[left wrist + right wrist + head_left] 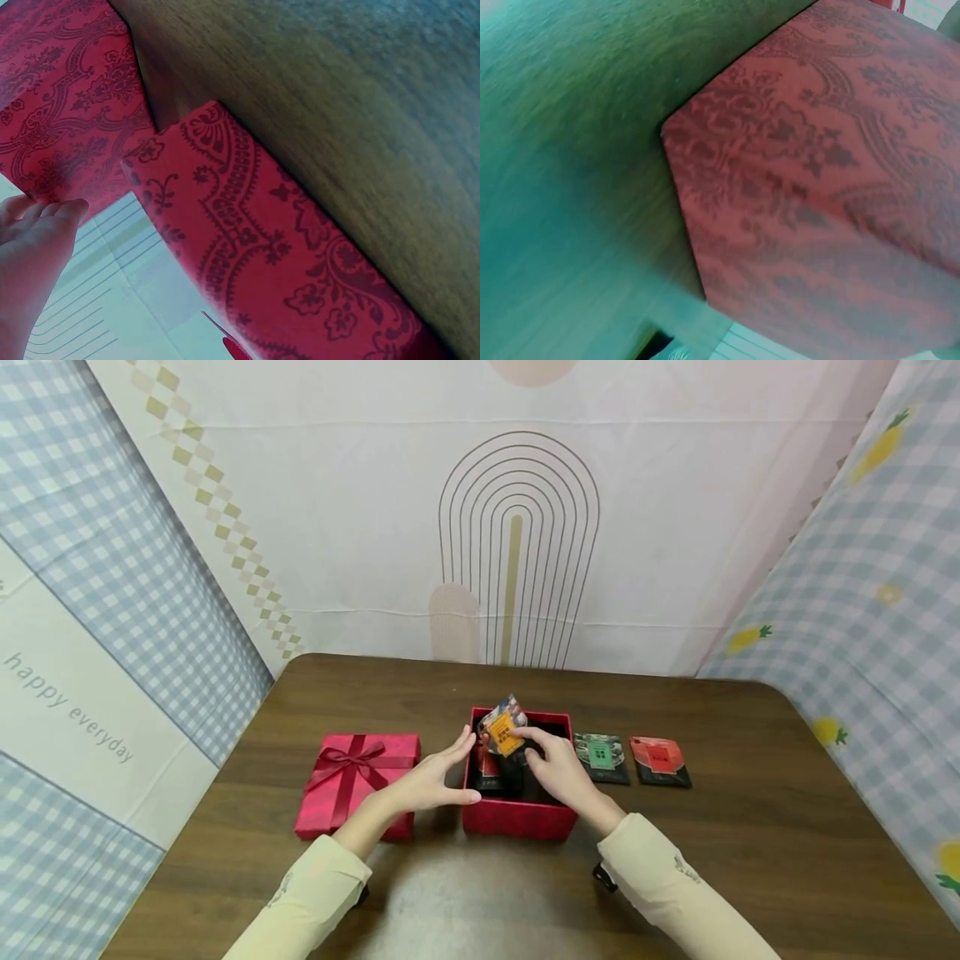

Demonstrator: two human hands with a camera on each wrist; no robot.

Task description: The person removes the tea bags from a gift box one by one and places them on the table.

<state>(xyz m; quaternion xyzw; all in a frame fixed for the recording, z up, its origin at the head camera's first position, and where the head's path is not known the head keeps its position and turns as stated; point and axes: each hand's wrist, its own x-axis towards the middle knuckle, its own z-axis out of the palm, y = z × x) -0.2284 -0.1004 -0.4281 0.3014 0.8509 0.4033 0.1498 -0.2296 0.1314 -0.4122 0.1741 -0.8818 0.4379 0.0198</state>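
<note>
The right hand (pixel 558 768) pinches an orange-labelled packet (pixel 504 735) over the open red box (pixel 517 820); the left hand (pixel 427 783), spread against its left side, probably steadies it. Toward the desk's (pixel 750 827) left edge lies a ribboned lid (pixel 356 777); rightward, a green packet (pixel 602 757) and red packet (pixel 660 760), likely for easy reach.

Head cam: bright, even light; pale backdrop (pixel 337 510) nr. white. Soft glare on desk (pixel 457 881) twd. near edge, approx. mid; faint shadow beside left sleeve (pixel 318 885). Wide-angle stretch L & R. L wrist pic: bluish tint, far desk grain smeared, red print (pixel 247 217) fairly sharp. R wrist pic: teal-green cast, desk blurry, red box (pixel 802 165) hazy lower down.
</note>
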